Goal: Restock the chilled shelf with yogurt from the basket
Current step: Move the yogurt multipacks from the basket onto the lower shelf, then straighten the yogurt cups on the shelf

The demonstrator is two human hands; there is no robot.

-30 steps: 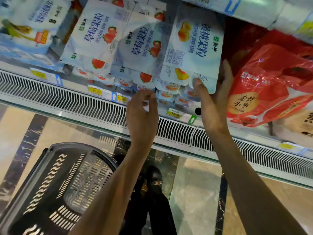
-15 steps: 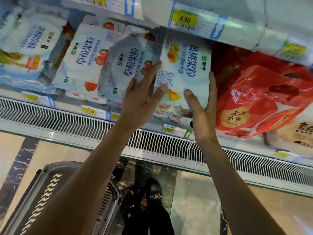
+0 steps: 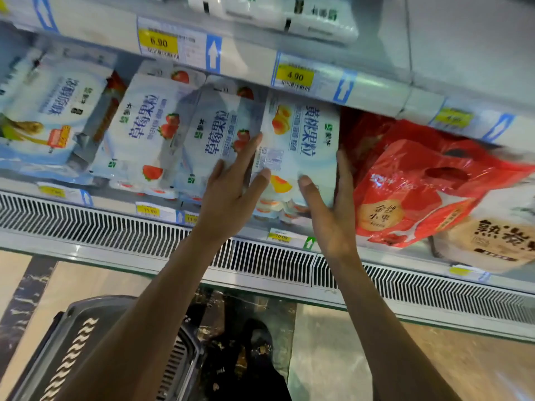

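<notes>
A white yellow-peach yogurt multipack (image 3: 304, 134) stands tilted on the chilled shelf (image 3: 254, 231), between strawberry packs and a red bag. My left hand (image 3: 228, 195) is on its left edge, thumb on the front and fingers reaching up the side, partly over a strawberry pack. My right hand (image 3: 333, 215) clasps its right edge, with the thumb on the front and the fingers between the pack and the red bag. The dark plastic basket (image 3: 81, 342) sits on the floor at the lower left; my left arm hides its inside.
Two strawberry yogurt packs (image 3: 144, 134) (image 3: 214, 131) stand left of the peach pack, and a red bag (image 3: 411, 186) presses close on its right. The upper shelf edge with price tags (image 3: 295, 76) overhangs it. A vent grille (image 3: 115, 227) runs along the front. My shoe (image 3: 260, 342) is below.
My left hand rose from below the shelf onto the pack's left edge. Both hands have pushed the peach pack up and back into its slot. The view has tilted upward.
</notes>
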